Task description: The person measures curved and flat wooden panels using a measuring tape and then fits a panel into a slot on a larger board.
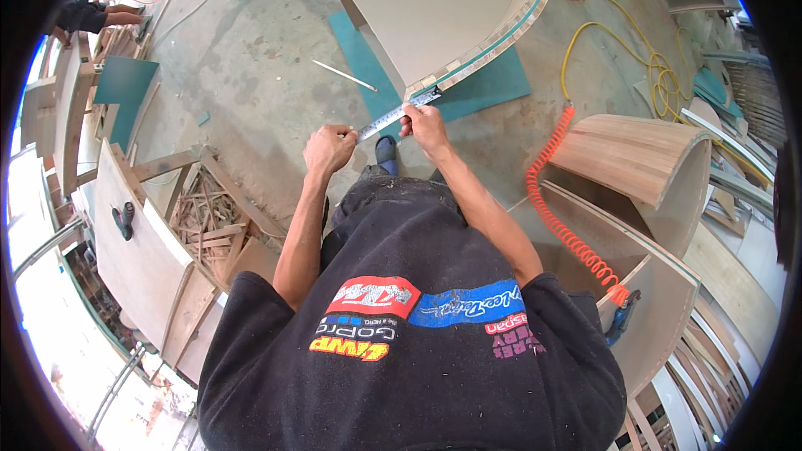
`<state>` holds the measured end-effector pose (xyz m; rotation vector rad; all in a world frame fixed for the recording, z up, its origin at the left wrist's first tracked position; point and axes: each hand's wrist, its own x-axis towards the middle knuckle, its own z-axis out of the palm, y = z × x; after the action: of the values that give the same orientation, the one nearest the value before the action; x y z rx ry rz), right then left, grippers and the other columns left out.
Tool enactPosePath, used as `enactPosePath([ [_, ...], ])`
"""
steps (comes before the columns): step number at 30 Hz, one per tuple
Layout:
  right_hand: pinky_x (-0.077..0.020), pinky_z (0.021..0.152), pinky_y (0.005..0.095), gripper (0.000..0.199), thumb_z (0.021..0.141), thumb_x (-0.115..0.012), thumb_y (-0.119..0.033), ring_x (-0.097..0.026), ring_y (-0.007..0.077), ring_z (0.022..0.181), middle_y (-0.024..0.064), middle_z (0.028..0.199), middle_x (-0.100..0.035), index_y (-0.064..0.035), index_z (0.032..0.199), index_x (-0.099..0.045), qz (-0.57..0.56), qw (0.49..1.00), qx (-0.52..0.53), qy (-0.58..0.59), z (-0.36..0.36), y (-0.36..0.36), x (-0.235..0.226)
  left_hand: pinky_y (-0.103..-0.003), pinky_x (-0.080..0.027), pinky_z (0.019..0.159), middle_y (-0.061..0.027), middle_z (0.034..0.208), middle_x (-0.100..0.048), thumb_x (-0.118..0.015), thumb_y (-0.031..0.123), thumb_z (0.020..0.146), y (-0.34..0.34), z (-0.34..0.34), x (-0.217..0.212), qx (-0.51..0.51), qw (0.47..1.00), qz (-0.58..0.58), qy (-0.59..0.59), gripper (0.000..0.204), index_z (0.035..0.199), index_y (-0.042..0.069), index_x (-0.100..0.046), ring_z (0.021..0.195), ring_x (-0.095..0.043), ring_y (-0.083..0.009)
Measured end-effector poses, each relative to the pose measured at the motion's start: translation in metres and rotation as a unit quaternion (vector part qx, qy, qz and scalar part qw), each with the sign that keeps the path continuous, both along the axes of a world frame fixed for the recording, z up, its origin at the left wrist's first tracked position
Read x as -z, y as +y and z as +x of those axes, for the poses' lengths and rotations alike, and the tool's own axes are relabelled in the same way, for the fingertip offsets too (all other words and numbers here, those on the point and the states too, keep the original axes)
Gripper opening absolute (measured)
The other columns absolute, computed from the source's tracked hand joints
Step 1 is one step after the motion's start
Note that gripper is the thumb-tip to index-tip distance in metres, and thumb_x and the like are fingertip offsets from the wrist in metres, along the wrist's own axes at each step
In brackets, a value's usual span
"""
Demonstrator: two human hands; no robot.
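**Keeping a tape true between two bare hands**

Closest in, the left hand is closed round the near end of the measuring tape; can't tell what's tucked inside that fist. A bit further out, the right hand pinches the strip. Looks like a measuring step to me, so: steady grips, no twist or sag, and read it from square above.

The tape's out in front of the body, markings up, long axis slanting from the left hand away and to the right, dark tip at the far end. There it overlaps the corner of the curved cabinet piece in view. Can't tell if they touch, so I'd check that before trusting a reading.
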<state>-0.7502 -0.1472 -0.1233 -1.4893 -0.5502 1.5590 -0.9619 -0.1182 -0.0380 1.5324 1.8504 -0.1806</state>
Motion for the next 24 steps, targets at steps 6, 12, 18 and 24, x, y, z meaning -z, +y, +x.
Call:
enactPosePath([
  [6,-0.0523,0.053,0.0295,0.036,0.099,-0.062,-0.027,-0.06,0.0141,0.054,0.0054,0.067,-0.061,0.0007,0.076,-0.062,0.015,1.0,-0.001,0.008,0.0022,-0.0001,0.0029,-0.042,-0.055,0.08,-0.0134,0.086,-0.076,-0.063,0.041,0.085,-0.0011,0.0012,-0.0008,0.004,1.0,0.002,-0.001,0.034,0.102,0.018,-0.081,0.082,-0.072,-0.0306],
  [12,-0.0515,0.053,0.0313,0.04,0.098,-0.061,-0.03,-0.062,0.0154,0.053,0.0069,0.067,-0.062,0.0025,0.075,-0.061,0.021,0.999,0.001,0.025,0.0026,0.0009,0.0037,-0.043,-0.055,0.081,-0.0143,0.085,-0.076,-0.063,0.04,0.085,-0.0013,0.0009,0.0001,0.002,1.0,0.015,0.0,0.033,0.101,0.018,-0.081,0.084,-0.072,-0.0324],
  [18,-0.0511,0.052,0.0311,0.04,0.098,-0.06,-0.03,-0.061,0.0156,0.053,0.0069,0.066,-0.062,0.0029,0.075,-0.061,0.019,1.0,-0.007,0.011,0.0037,0.0025,0.0057,-0.045,-0.055,0.082,-0.0153,0.084,-0.075,-0.063,0.041,0.085,-0.0042,0.002,0.0029,-0.008,1.0,0.022,-0.005,0.032,0.1,0.019,-0.082,0.085,-0.072,-0.0349],
  [24,-0.0503,0.052,0.0306,0.04,0.098,-0.061,-0.03,-0.061,0.0154,0.053,0.0069,0.067,-0.062,0.0028,0.075,-0.062,0.018,1.0,-0.013,-0.003,0.0032,0.0022,0.0048,-0.045,-0.055,0.082,-0.0153,0.083,-0.075,-0.063,0.04,0.084,-0.0052,0.0002,0.0057,-0.006,1.0,0.027,-0.008,0.032,0.101,0.02,-0.082,0.085,-0.071,-0.0349],
])
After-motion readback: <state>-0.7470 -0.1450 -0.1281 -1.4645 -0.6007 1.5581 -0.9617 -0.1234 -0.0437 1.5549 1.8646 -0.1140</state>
